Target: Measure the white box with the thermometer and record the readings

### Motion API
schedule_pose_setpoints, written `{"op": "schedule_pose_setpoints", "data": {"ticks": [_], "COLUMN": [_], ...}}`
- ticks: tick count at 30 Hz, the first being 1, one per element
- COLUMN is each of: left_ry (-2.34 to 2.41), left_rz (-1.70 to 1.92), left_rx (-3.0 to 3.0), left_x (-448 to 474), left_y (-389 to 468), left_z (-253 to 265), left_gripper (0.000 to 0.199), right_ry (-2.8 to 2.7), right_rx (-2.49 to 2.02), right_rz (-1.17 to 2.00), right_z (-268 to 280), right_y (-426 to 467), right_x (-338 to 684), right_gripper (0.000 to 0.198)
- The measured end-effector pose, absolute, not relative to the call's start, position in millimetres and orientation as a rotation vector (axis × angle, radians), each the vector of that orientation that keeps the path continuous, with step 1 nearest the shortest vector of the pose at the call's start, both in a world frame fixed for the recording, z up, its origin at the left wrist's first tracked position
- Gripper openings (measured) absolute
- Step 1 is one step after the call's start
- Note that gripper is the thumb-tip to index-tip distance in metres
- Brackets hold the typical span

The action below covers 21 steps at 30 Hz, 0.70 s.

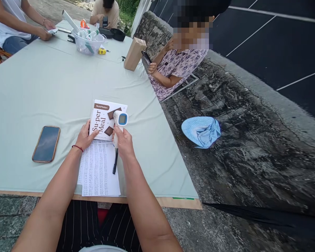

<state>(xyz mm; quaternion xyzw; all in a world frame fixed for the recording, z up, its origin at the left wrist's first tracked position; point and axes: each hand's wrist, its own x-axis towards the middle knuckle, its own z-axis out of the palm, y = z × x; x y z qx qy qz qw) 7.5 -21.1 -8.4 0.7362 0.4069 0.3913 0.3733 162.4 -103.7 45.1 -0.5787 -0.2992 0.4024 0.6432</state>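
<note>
We'd guess this thermometer (119, 117) handles light and stiff, right hand (123, 141) wrapped round its handle, left hand (85, 136) clasping the box (102, 119) by its left edge.

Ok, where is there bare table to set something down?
The widest bare cloth lies between the phone and the clear basin. Another patch runs between the right forearm and the table's right edge. Crowded: far end, with basin, tape measure and carton; and around the left hand and right hand, with Su-per Meal box, thermometer and papers.
</note>
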Motion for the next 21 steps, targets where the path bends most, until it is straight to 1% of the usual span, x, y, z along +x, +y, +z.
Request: {"op": "schedule_pose_setpoints", "data": {"ticks": [6,10,21], "left_ry": [1.029,1.043,1.046], "left_rz": [1.01,1.045,1.299], "left_rx": [1.928,1.949,1.879], "left_x": [7,8,1], "left_y": [-21,-18,5], "left_z": [-11,-19,-42], "left_gripper": [0.062,0.069,0.082], "right_ry": [-0.677,-0.692,-0.738], "right_rx": [-1.291,-1.342,-1.517], "right_rz": [0.972,0.994,0.773], "right_z": [51,51,57], "right_y": [-108,-124,-205], "right_x": [158,158,176], "right_gripper": [0.042,0.042,0.038]}}
